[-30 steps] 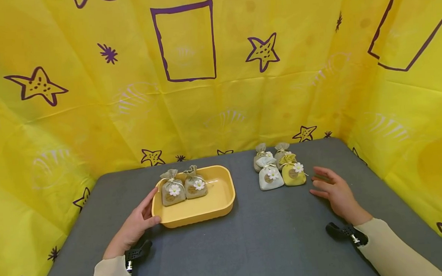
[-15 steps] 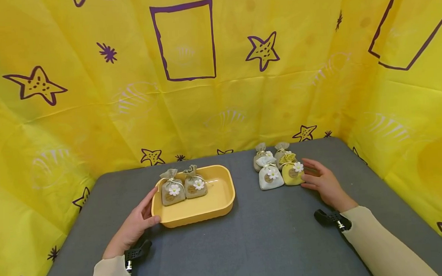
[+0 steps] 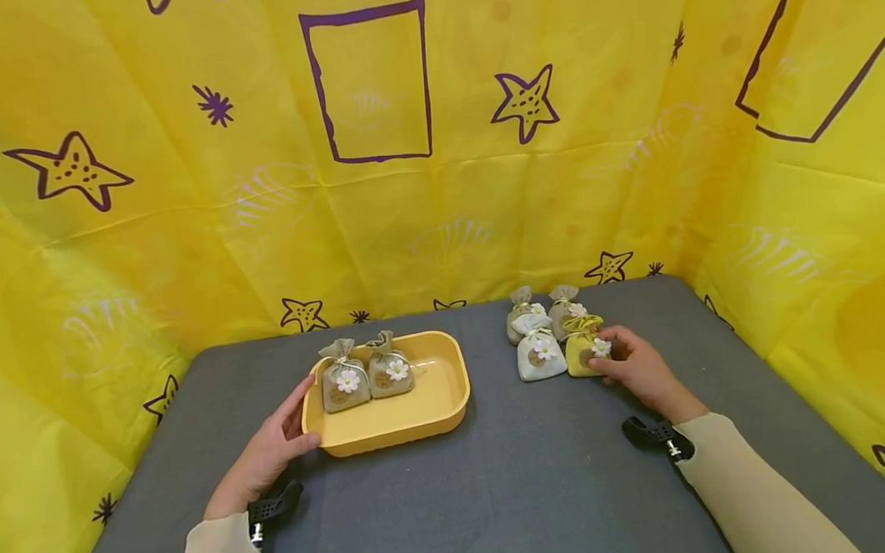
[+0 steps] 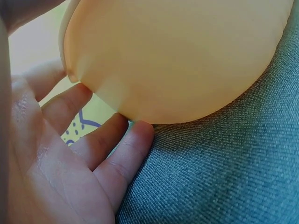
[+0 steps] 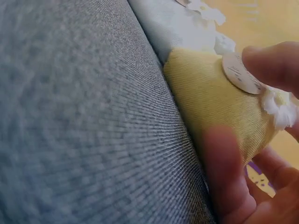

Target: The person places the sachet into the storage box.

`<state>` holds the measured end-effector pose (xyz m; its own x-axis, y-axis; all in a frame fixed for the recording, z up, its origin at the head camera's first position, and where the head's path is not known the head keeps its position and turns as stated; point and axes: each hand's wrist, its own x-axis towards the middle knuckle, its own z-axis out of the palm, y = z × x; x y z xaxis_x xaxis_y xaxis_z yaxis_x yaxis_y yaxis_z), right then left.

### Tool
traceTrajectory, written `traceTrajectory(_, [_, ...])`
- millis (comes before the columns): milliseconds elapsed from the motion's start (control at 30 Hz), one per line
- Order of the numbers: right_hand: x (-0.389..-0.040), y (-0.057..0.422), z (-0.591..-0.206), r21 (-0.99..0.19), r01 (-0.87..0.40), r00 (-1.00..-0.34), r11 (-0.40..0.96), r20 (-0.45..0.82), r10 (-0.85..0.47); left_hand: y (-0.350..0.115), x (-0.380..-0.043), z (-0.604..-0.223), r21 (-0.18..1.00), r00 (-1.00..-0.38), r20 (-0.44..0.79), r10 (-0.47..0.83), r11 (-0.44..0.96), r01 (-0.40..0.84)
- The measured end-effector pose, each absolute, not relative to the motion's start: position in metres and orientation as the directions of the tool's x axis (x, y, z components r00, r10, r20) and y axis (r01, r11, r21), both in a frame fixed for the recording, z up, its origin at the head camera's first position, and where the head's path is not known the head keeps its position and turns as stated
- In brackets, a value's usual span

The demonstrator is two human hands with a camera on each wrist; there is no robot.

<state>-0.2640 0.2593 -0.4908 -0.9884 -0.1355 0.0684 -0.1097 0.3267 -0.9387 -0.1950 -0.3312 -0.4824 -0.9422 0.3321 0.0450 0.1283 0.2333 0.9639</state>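
Observation:
In the head view, my left hand holds the left end of a yellow tray, thumb at the near corner and fingers along the side. The left wrist view shows fingertips against the tray's outer wall. Two brown drawstring sachets with white flowers stand in the tray's left part. At the right, my right hand grips a yellow sachet by its right side. The right wrist view has the thumb over its front by the round tag, with fingers at its side and behind.
A white sachet stands just left of the yellow one. Two more brown sachets are behind them, partly hidden. Grey cloth covers the table, and a yellow patterned curtain rises at the back and sides.
My right hand has moved left to the yellow sachet and taken hold of it; the sachet has shifted slightly. The left hand and tray stay about where they were.

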Motion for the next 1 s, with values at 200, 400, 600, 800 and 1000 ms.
traceTrajectory(200, [-0.260,0.258,-0.491,-0.916,-0.115,-0.993,0.385,0.094,-0.072,-0.331,-0.194,-0.483,0.965,-0.942,0.047,0.332,0.227,0.128])
traceTrajectory(400, [-0.260,0.265,-0.492,-0.836,-0.183,-0.982,0.518,0.180,-0.057,-0.330,-0.193,-0.482,0.968,-0.942,0.047,0.333,0.217,0.124])
traceTrajectory(600, [-0.262,0.275,-0.491,-0.713,-0.300,-0.953,0.634,0.246,-0.175,-0.329,-0.194,-0.481,0.969,-0.947,0.026,0.321,0.224,0.103])
traceTrajectory(800, [-0.263,0.278,-0.489,-0.628,-0.391,-0.920,0.673,0.289,-0.265,-0.329,-0.193,-0.480,0.971,-0.944,0.036,0.328,0.213,0.111])
traceTrajectory(1000, [-0.263,0.280,-0.488,-0.596,-0.384,-0.921,0.705,0.295,-0.253,-0.331,-0.194,-0.481,0.966,-0.942,0.038,0.333,0.228,0.119])
